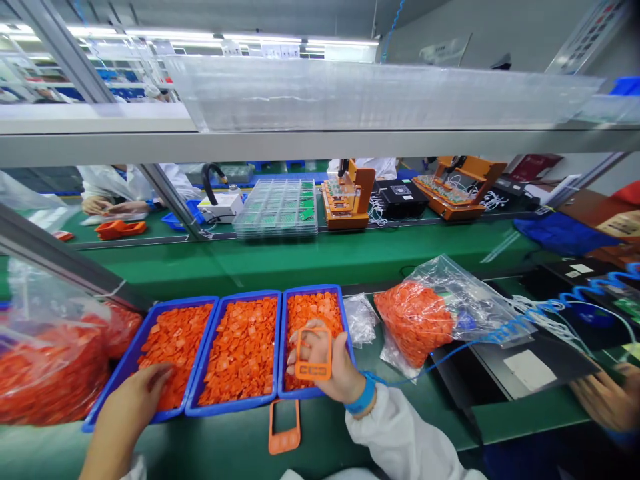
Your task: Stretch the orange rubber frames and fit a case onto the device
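My left hand (137,397) reaches over the left blue tray (117,383), its fingertips pinched together among small orange plastic pieces (185,327). Whatever is between those fingertips is too hidden to tell. My right hand (340,367), palm turned up with a blue wristband, holds an orange plastic frame (327,353) with a large window and small slots at its lower end. It is held above the right blue tray (311,289) of orange pieces. A second orange frame (285,441) lies on the green table, below the middle blue tray (235,405).
Bags of orange parts (50,373) stand at the left; another filled bag (415,320) lies right of the trays. A blue coiled hose (550,307) crosses the right side. Behind are orange fixtures (363,197) and clear trays (275,207). Another person's hand (613,397) is at far right.
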Available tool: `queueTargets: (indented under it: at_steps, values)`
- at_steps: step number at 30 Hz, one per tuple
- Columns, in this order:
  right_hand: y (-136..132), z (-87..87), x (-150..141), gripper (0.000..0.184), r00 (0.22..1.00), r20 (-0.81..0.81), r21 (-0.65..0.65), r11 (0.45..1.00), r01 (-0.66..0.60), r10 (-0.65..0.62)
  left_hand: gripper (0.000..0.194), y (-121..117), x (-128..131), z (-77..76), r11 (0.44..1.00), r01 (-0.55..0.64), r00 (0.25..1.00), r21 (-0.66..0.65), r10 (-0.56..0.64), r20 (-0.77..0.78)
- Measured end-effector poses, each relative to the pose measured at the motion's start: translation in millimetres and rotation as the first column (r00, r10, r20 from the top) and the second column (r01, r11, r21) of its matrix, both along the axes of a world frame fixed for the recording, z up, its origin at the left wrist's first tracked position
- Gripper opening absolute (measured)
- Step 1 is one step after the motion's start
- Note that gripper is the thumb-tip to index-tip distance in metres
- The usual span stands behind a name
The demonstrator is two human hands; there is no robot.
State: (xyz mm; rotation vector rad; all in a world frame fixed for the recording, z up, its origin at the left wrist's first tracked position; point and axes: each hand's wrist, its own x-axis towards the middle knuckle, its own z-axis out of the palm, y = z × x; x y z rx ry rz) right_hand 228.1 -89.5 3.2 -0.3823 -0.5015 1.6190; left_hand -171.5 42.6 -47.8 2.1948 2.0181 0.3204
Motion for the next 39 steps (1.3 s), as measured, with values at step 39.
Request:
queueTargets:
  at_steps: [39]
  values:
    - [-18,-60.5,-8,0.057,0.949,0.132,0.002,0.957,0.29,-0.288,0.042,-121,254,11.0,0.914,0.11,-0.137,-0.391,0.403,0.905]
